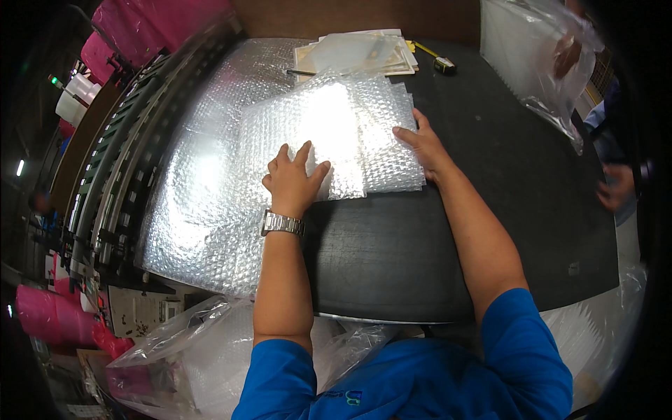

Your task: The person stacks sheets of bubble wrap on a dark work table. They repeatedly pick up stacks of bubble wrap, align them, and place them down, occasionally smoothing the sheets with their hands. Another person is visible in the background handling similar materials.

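Middle of the head view, bubble-wrap stack (334,133): clear sheets piled flat with uneven edges at the right; bright glare across the centre; the left part overlaps a larger sheet.
Left hand (289,183): on the lower left part of the stack, palm down, fingers open and spread over the wrap.
Wristwatch (283,222): metal band, on the left wrist.
Right hand (428,150): at the stack's right edge, thumb on top, index finger reaching past the edge; the other fingers are largely hidden, so I cannot tell whether they grip.
Larger bubble-wrap sheet (203,192): left of centre, spread over the table beside dark rollers (115,185).
Black tabletop (392,259): bare below the stack and to its right.
Top centre, papers (357,52): overlapping pile just beyond the stack.
Tape measure (444,66): right of the papers, yellow and black.
Upper right, clear plastic bag (518,49): hanging at the table's edge.
Right rim, another person's hand (614,187): beside the table, blurred.
Upper left, pink wrap (157,28): beyond the rollers.
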A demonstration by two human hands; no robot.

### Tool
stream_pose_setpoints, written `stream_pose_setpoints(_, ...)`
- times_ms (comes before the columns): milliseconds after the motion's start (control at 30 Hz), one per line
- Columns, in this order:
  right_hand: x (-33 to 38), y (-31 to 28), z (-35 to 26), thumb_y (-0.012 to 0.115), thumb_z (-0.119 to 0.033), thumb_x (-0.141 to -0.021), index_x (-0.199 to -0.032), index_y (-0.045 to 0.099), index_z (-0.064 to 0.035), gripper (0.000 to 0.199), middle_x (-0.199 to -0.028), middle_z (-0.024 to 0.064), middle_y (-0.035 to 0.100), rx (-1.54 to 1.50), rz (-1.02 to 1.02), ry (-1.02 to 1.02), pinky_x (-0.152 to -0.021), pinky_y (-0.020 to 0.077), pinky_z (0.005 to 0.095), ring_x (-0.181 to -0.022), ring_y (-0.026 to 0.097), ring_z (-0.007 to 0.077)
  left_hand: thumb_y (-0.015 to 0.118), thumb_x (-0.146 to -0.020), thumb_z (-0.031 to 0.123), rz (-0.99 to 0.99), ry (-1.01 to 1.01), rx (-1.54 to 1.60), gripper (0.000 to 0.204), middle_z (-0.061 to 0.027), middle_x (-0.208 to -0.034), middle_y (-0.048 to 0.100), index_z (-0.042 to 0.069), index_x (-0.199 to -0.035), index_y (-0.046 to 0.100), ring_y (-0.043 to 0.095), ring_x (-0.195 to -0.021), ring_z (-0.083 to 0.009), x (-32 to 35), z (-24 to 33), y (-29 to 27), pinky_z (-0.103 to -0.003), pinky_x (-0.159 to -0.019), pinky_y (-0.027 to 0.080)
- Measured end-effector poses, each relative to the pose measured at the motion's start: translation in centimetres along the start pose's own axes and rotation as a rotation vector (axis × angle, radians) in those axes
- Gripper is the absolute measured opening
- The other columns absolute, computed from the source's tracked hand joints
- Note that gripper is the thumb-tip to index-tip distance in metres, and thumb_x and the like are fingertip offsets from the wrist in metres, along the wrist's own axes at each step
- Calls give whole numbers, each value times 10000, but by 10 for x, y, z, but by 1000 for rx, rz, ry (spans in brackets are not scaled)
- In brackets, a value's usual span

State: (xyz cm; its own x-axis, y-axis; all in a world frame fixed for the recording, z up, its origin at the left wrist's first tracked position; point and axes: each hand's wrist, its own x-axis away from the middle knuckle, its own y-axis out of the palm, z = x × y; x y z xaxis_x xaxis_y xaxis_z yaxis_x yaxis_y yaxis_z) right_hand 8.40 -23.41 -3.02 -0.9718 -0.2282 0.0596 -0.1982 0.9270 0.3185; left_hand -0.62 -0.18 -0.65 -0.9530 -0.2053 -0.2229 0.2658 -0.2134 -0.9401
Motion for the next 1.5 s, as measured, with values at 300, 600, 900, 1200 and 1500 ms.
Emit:
stream_pose_setpoints(300, 1, 1, -1, 646, -107, -777, -1380, 97, -5, 823, -1238, 226, 420, 17, -4, -10, -839, 464, 352, -1055, 507, 263, 574, -771, 499, 18, 90, 80, 603, -232, -1347, 323, 164, -1263, 477, 284, -1264, -352, 1, 2, 4, -535, -976, 229)
stream_pose_setpoints(600, 1, 1, -2, 643, -106, -775, -1369, 129, -2, 792, -1218, 213, 434, 2, -11, -8, -835, 465, 348, -1034, 516, 251, 577, -777, 475, 59, 68, 125, 577, -231, -1347, 322, 170, -1258, 478, 287, -1257, -361, 0, 1, 8, -544, -969, 230)
stream_pose_setpoints(900, 3, 2, -4, 634, -105, -785, -1366, 134, 3, 774, -1215, 212, 436, 9, -9, -9, -836, 466, 345, -1033, 518, 252, 586, -778, 452, 146, 71, 187, 544, -229, -1320, 369, 168, -1233, 498, 351, -1218, -369, -3, 2, 7, -551, -949, 281)
stream_pose_setpoints(1200, 3, 2, -4, 628, -101, -790, -1362, 141, 0, 758, -1195, 208, 453, 5, -20, -7, -814, 479, 341, -1013, 531, 249, 588, -774, 465, 166, 93, 206, 545, -224, -1310, 389, 175, -1227, 504, 361, -1211, -365, -3, 1, 9, -527, -962, 281)
stream_pose_setpoints(1500, 3, 3, -4, 627, -108, -792, -1339, 193, 10, 709, -1178, 189, 467, 7, -25, -12, -811, 480, 339, -999, 535, 238, 606, -777, 419, 142, 137, 255, 533, -241, -1304, 388, 145, -1223, 508, 357, -1216, -369, -2, 3, 7, -468, -989, 301)
